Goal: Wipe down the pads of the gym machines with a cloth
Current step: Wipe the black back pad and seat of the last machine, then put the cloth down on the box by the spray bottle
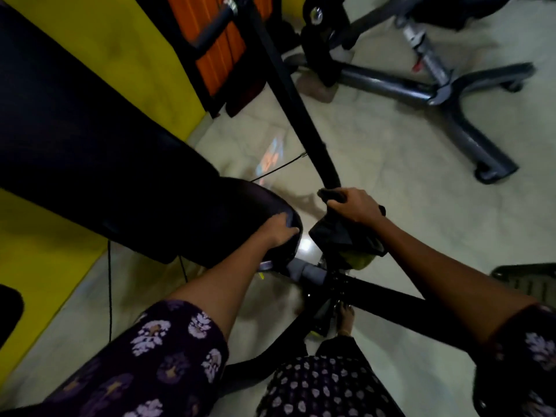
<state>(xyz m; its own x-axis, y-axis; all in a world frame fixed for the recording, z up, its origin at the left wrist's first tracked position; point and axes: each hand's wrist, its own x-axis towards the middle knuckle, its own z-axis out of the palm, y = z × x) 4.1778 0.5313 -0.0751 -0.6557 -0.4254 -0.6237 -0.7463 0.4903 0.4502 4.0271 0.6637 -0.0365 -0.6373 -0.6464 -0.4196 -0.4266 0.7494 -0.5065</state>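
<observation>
A long black padded bench pad (90, 145) runs from the upper left down to a rounded seat pad (240, 212) at centre. My left hand (278, 231) grips the near rim of that seat pad, fingers curled over its edge. My right hand (353, 206) holds a dark cloth (340, 233) bunched around the lower end of a black slanting machine bar (288, 85). The cloth hangs down below my hand and hides the bar's lower end.
A yellow wall (120, 49) and an orange slatted panel (216, 46) stand at the back left. A grey machine base with splayed legs (445, 94) lies on the pale tiled floor at the upper right. Black frame tubes (391, 302) cross below my arms.
</observation>
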